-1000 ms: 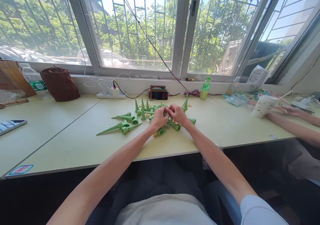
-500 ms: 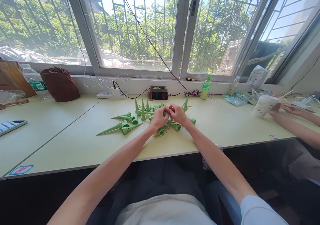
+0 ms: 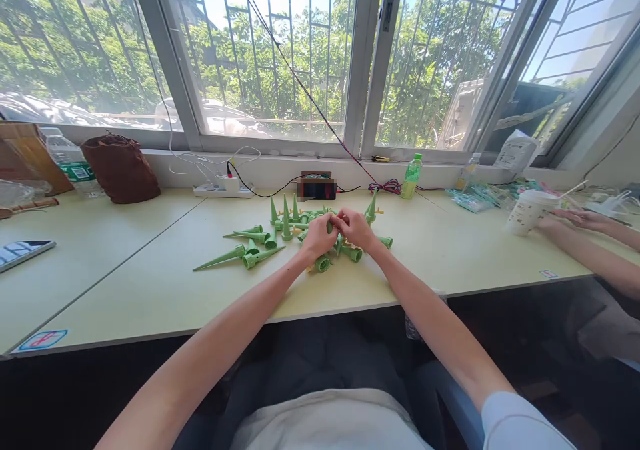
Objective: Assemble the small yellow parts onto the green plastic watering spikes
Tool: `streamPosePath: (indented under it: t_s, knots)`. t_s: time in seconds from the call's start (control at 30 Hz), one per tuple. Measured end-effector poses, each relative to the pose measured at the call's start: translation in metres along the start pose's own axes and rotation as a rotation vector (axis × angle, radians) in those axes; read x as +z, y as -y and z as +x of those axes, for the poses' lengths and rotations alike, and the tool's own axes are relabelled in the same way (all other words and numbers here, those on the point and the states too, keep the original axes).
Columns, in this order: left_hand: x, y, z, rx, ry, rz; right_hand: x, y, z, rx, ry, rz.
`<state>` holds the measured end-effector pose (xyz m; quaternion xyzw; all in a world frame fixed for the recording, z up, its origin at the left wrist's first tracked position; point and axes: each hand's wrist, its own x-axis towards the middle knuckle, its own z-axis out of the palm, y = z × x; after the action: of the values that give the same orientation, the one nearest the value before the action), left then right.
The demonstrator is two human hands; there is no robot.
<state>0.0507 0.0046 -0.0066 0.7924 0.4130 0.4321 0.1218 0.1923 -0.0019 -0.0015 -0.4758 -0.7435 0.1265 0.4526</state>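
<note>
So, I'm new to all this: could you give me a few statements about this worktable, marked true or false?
1. The left hand and right hand are close together among green plastic spikes. True.
2. All the spikes lie flat on their sides. False: several stand upright, points up.
3. A straw sticks out of the white cup. True.
4. The brown pouch stands to the right of the power strip. False: it stands to the left of it.
5. The coiled cable lies beside the green drink bottle. True.
</note>
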Motion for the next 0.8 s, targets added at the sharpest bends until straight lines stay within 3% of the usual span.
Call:
streamPosePath:
  t_s: [0.8]
  knots:
    - [-0.0005, -0.0004, -0.001, 0.001, 0.055, 0.031, -0.0004, 0.0014, -0.002, -0.044, 0.033, -0.103]
